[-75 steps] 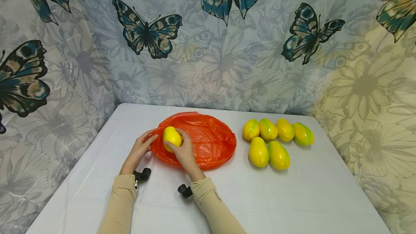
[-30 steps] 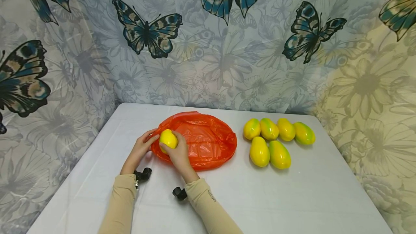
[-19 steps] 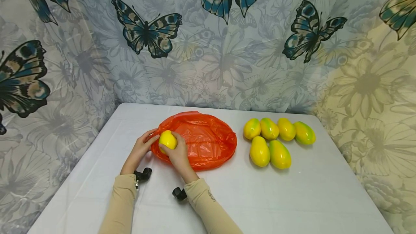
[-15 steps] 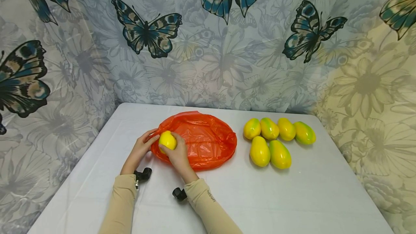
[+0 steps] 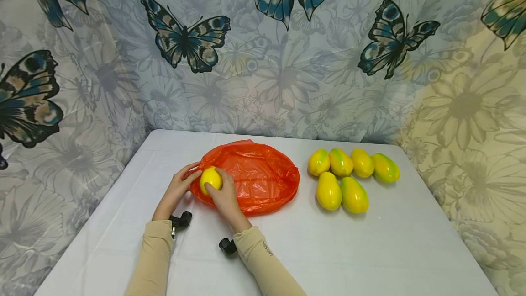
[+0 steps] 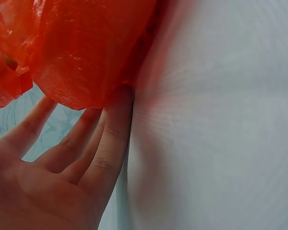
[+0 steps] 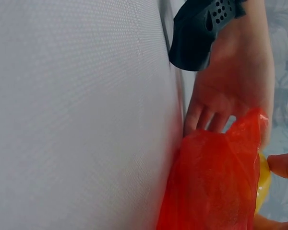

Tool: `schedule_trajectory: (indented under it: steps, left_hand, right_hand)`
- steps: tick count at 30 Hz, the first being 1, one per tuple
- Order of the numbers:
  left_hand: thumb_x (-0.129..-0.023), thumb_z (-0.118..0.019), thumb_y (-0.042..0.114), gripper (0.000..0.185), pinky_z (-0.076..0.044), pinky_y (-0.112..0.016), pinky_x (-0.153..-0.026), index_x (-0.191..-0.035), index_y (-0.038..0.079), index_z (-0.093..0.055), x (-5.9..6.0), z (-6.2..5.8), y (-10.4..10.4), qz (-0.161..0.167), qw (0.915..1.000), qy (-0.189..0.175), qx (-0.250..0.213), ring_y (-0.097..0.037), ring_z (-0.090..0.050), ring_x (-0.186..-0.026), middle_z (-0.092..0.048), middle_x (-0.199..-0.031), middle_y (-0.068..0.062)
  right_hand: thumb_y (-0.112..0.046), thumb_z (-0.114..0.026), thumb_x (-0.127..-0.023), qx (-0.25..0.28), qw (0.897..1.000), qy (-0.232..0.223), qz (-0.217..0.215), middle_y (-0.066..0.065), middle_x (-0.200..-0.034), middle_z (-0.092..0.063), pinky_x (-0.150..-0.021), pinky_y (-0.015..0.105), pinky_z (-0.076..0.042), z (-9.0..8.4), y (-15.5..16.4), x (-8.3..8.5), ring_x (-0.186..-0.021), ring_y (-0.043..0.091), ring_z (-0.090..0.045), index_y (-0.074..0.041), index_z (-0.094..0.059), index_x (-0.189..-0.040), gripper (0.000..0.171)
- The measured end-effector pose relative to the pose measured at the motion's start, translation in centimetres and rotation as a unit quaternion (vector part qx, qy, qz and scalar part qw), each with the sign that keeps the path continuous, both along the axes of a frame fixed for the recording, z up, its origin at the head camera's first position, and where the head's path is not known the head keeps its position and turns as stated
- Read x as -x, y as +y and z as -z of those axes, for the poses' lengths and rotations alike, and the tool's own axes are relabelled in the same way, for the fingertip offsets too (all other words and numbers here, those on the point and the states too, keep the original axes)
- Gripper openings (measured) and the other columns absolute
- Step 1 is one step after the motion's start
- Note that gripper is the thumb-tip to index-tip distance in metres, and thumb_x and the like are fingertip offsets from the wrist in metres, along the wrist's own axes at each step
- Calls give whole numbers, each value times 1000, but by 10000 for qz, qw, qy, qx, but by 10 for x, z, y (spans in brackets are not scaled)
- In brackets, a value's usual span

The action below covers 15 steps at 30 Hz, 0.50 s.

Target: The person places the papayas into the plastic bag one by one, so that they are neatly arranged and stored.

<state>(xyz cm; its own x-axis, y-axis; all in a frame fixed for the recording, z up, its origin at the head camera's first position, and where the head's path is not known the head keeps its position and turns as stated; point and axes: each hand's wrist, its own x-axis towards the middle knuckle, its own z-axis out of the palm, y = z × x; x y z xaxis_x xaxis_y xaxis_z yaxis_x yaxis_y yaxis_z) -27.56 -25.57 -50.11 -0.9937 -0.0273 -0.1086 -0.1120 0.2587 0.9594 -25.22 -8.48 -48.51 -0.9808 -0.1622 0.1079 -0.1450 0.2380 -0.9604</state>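
Note:
An orange plastic bag (image 5: 256, 177) lies flat on the white table (image 5: 328, 250), left of middle. My right hand (image 5: 217, 187) grips a yellow mango (image 5: 210, 178) at the bag's left edge. My left hand (image 5: 181, 185) holds that same edge, thumb above and fingers below. In the left wrist view the fingers (image 6: 98, 143) lie fairly straight against the bag (image 6: 77, 52). The right wrist view shows the bag (image 7: 211, 182), a sliver of the mango (image 7: 263, 179) behind it, and the left hand (image 7: 230, 91) beyond. Whether the mango is inside the bag's mouth is hidden.
Several yellow-green mangoes (image 5: 353, 177) lie in two rows right of the bag. Black wrist camera mounts (image 5: 181, 219) sit at both wrists. A butterfly-print curtain (image 5: 263, 49) hangs close behind and beside the table.
My right hand has carried the mango a little to the left, up to the bag's left edge beside the left hand. The left hand and the bag have stayed put.

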Motion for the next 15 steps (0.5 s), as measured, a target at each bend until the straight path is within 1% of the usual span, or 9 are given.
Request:
schedule_trajectory:
  steps: [4,6,10,13,15]
  left_hand:
    - [-97,-55,47,59,-49,-22,-91,-148,20,-42,-1,-2,0,36,10000,-36,-38,-28,-50,-129,-49,-148,-13]
    - [-98,-55,42,57,-48,-24,-93,-148,19,-41,-2,-6,1,55,9999,-66,-78,-30,-49,-130,-48,-148,-15]
    - [-100,-53,35,54,-48,-28,-96,-149,14,-40,-10,-22,7,102,9998,-115,-98,-32,-48,-131,-47,-148,-18]
    - [-101,-53,33,54,-46,-35,-102,-148,12,-40,-17,-35,13,110,9998,-162,-76,-33,-48,-132,-46,-148,-19]
    - [-101,-53,32,53,-45,-38,-104,-148,12,-40,-18,-36,14,98,9997,-192,-60,-33,-47,-133,-46,-149,-18]
  right_hand:
    - [-23,-65,-89,-3,10000,-34,-39,17,-132,-51,-97,45,-49,0,0,0,-113,28,-53,-4,-48,-140,56]
    - [-22,-66,-89,58,9999,-143,-65,17,-133,-51,-100,47,-48,1,-1,0,-115,29,-53,-5,-48,-141,57]
    - [-22,-67,-88,53,9997,-209,-78,16,-135,-51,-101,48,-47,1,0,1,-116,29,-53,-6,-48,-141,59]
    - [-23,-68,-88,35,9997,-238,-86,16,-137,-50,-102,48,-46,1,0,1,-118,29,-53,-7,-47,-142,60]
    - [-24,-67,-89,34,9996,-277,-109,16,-138,-50,-103,48,-46,1,1,0,-119,29,-52,-7,-46,-142,60]
